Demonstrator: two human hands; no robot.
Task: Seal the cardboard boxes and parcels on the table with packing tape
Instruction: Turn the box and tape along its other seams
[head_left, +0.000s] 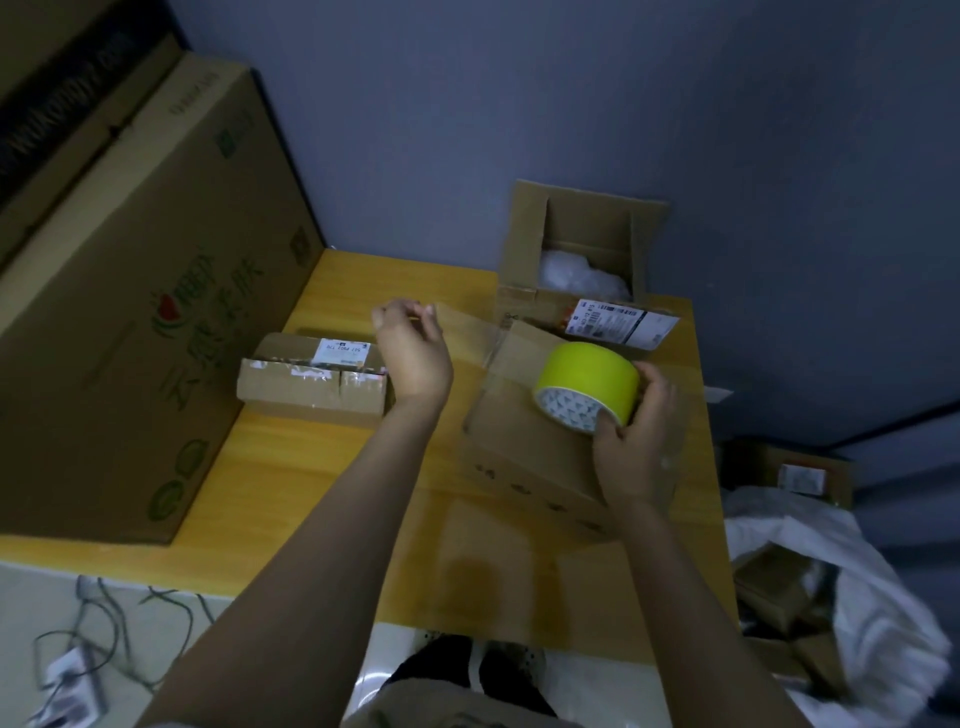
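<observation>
Indoors, at a yellow wooden table (291, 467), a person draws packing tape over a plain brown cardboard box (519, 431) that lies at an angle in the middle of the tabletop with its flaps down. The right hand (636, 441) grips a wide tape roll (587, 384), fingers curled round its near rim and side; the roll has a bright yellow-green outer face and a white core printed with grey triangles. It sits over the top of the box, though whether it touches the cardboard cannot be told. From the roll a translucent, faintly brown strip of tape (467, 332) stretches left past the far corner of the box to the left hand (413, 353), whose thumb and fingertips pinch the free end in the air. To the left on the table lies a small flat parcel (311, 384) bearing a white shipping label and glossy tape along its seams. Behind the central box stands an open carton (582, 244), flaps raised, with white plastic packing inside and a printed label (618, 322) on its front flap. A large carton with green lettering (135, 312) leans along the left edge of the table. On the floor at right, a white bag (857, 571) holds more small boxes; cables (104, 623) trail at lower left.
</observation>
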